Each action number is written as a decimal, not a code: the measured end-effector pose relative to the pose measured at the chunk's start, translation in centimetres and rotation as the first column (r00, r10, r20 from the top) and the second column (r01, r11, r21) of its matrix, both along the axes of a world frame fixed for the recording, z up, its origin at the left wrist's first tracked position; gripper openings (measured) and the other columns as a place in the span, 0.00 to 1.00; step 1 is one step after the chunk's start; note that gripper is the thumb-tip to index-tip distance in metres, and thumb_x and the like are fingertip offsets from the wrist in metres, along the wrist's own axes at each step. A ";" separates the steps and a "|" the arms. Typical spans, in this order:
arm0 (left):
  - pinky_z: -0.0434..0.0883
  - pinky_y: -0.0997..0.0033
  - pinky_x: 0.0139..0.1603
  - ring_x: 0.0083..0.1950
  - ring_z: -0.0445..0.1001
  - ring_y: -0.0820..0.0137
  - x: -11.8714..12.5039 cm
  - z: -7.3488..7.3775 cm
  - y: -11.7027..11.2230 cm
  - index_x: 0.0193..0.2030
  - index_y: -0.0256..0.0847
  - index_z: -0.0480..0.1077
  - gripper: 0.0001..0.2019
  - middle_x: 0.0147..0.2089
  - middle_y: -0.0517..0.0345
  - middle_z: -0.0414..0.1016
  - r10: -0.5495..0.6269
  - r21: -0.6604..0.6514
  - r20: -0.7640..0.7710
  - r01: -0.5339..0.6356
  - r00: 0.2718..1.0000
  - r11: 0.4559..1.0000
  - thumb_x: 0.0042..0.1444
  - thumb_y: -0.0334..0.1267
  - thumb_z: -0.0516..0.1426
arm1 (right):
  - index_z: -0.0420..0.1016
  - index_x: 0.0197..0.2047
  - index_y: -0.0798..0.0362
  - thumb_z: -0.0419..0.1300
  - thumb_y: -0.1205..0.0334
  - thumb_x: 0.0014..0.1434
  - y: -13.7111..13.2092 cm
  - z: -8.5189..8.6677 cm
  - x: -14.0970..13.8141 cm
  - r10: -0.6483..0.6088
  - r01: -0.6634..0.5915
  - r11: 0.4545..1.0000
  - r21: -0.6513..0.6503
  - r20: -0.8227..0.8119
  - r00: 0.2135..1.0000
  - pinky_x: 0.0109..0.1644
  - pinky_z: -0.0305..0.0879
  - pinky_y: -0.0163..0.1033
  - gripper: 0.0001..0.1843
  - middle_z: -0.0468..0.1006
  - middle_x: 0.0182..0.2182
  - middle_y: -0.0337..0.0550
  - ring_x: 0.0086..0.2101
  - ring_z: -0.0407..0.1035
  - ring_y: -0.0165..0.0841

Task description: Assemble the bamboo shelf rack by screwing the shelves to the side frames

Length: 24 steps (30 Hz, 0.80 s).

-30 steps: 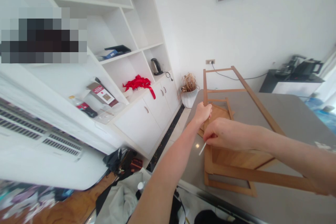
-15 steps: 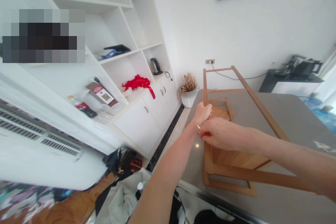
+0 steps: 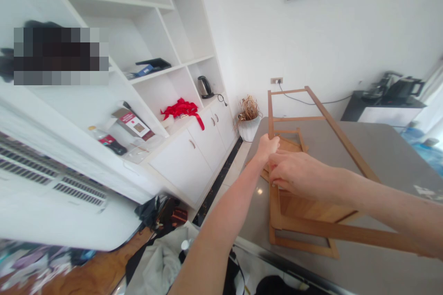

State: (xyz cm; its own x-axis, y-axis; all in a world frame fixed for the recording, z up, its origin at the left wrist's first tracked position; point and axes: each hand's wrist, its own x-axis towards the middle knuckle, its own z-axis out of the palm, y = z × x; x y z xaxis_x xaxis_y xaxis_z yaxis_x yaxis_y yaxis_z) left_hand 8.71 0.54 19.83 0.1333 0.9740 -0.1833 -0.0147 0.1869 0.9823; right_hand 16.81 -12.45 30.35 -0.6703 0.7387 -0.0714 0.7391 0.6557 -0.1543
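Observation:
A light wooden frame (image 3: 341, 137) of thin rails and flat panels lies partly propped up on a grey table (image 3: 398, 161). My left hand (image 3: 268, 146) is wrapped round the frame's upright left rail, near the table's left edge. My right hand (image 3: 294, 173) sits just below and to the right of it, fingers curled and pressed against the same rail where it meets a wooden panel (image 3: 311, 209). Whatever the right fingers pinch is hidden under the hand.
White shelving and cupboards (image 3: 194, 156) line the left wall, with a kettle (image 3: 205, 86) and a red cloth (image 3: 182, 108) on the counter. A pot of dried plants (image 3: 249, 122) stands in the corner. A black side table (image 3: 380, 108) carries machines. Clothes (image 3: 155, 258) lie on the floor.
A thin white stick stuck out below my right hand one second ago; it no longer shows. My right hand has shifted up along the rail towards my left hand.

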 end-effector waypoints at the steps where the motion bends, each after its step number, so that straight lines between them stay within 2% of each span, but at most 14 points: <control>1: 0.53 0.77 0.19 0.17 0.58 0.79 0.0 0.0 0.0 0.28 0.40 0.62 0.08 0.17 0.68 0.60 -0.015 0.011 -0.013 0.015 1.000 1.000 0.52 0.32 0.60 | 0.76 0.26 0.55 0.54 0.72 0.59 -0.1 0.0 -0.1 -0.008 0.008 1.000 -0.016 0.000 1.000 0.34 0.55 0.35 0.13 0.76 0.31 0.47 0.34 0.69 0.34; 6: 0.55 0.77 0.19 0.15 0.57 0.80 -0.1 -0.1 0.0 0.27 0.41 0.60 0.08 0.17 0.68 0.59 -0.060 0.047 -0.051 0.063 0.997 0.997 0.53 0.31 0.57 | 0.76 0.30 0.54 0.53 0.72 0.57 -0.3 -0.9 -0.1 -0.072 0.058 0.993 -0.105 -0.129 0.989 0.33 0.55 0.35 0.11 0.77 0.27 0.42 0.28 0.68 0.31; 10: 0.55 0.78 0.18 0.16 0.58 0.79 -0.1 -0.2 0.0 0.29 0.41 0.61 0.08 0.17 0.68 0.59 -0.067 0.050 -0.060 0.070 0.996 0.996 0.54 0.34 0.58 | 0.74 0.25 0.55 0.52 0.69 0.57 -0.1 -1.5 0.0 -0.105 0.068 0.979 -0.192 -0.192 0.976 0.29 0.54 0.35 0.13 0.75 0.23 0.41 0.24 0.65 0.29; 16: 0.55 0.79 0.18 0.16 0.58 0.79 -0.1 0.0 -0.1 0.30 0.41 0.61 0.08 0.17 0.69 0.59 -0.070 0.047 -0.068 0.073 0.995 0.996 0.53 0.36 0.58 | 0.78 0.32 0.55 0.50 0.73 0.51 0.2 -0.5 0.8 -0.055 -0.028 0.935 -0.353 -0.223 0.973 0.27 0.53 0.34 0.15 0.76 0.25 0.38 0.25 0.64 0.28; 21: 0.55 0.79 0.18 0.16 0.58 0.79 -0.2 0.1 -0.3 0.30 0.41 0.61 0.08 0.17 0.69 0.59 -0.067 0.053 -0.080 0.072 0.995 0.996 0.53 0.36 0.58 | 0.73 0.25 0.55 0.50 0.74 0.49 0.0 0.0 0.8 -0.017 -0.045 0.941 -0.335 -0.179 0.984 0.24 0.47 0.35 0.11 0.69 0.20 0.34 0.21 0.57 0.26; 24: 0.54 0.79 0.18 0.16 0.58 0.80 -0.2 0.1 -0.2 0.29 0.41 0.61 0.08 0.17 0.69 0.59 -0.063 0.061 -0.088 0.069 0.994 0.996 0.53 0.35 0.58 | 0.73 0.26 0.55 0.50 0.74 0.50 0.2 0.0 0.8 0.019 -0.077 0.941 -0.329 -0.175 0.984 0.25 0.48 0.35 0.12 0.70 0.21 0.35 0.22 0.57 0.26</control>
State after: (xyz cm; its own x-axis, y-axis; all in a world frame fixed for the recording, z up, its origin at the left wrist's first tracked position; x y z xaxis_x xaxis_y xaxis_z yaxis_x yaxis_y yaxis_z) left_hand 8.49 0.29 19.93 0.1842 0.9736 -0.1346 0.0804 0.1216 0.9893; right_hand 17.59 -12.26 30.30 -0.7278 0.6584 -0.1919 0.6528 0.5794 -0.4880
